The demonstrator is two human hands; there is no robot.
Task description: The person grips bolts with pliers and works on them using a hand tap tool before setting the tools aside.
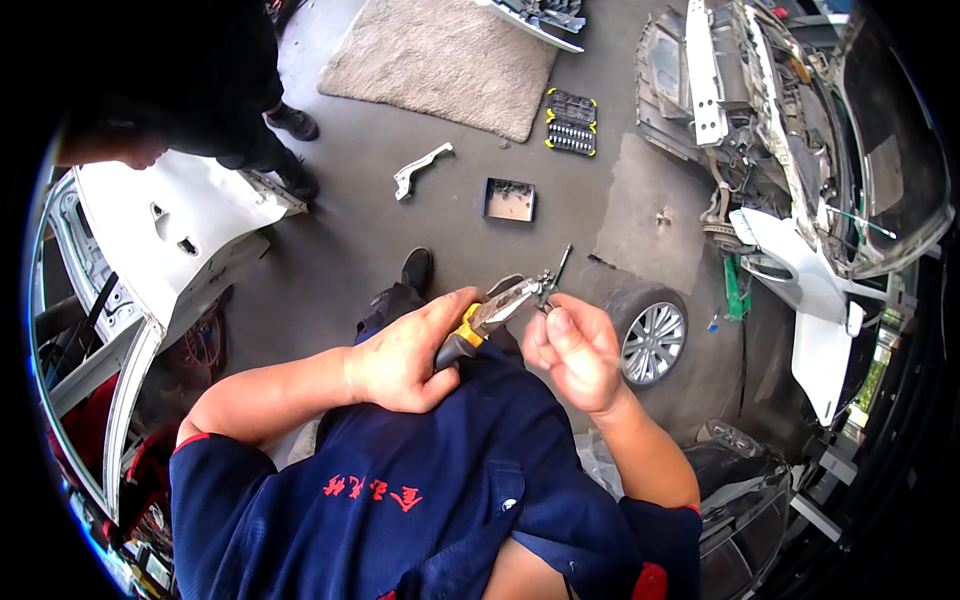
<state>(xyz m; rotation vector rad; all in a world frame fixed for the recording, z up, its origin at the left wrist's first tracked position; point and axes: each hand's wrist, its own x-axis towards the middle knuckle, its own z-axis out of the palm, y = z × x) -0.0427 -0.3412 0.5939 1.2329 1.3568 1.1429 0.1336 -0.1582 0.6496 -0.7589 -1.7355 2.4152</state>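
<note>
My left hand [408, 352] is closed around the yellow-and-black handles of a pair of pliers [508, 305], held in front of my chest. At the jaws sits a small dark metal part [546, 285] with a thin rod rising from it. My right hand [575, 348] is closed in a pinch at the lower end of that part, close to the jaw tips. Exactly where its fingertips grip is too small to make out. Both hands are off the floor, with the alloy wheel [655, 338] lying just beyond the right one.
On the floor lie a shallow box [510, 184], a white bracket [420, 172], an open socket set [571, 122] and a beige mat [440, 62]. A stripped car front [765, 110] stands at right. A white car door [190, 215] is at left, beside another person's legs [285, 150].
</note>
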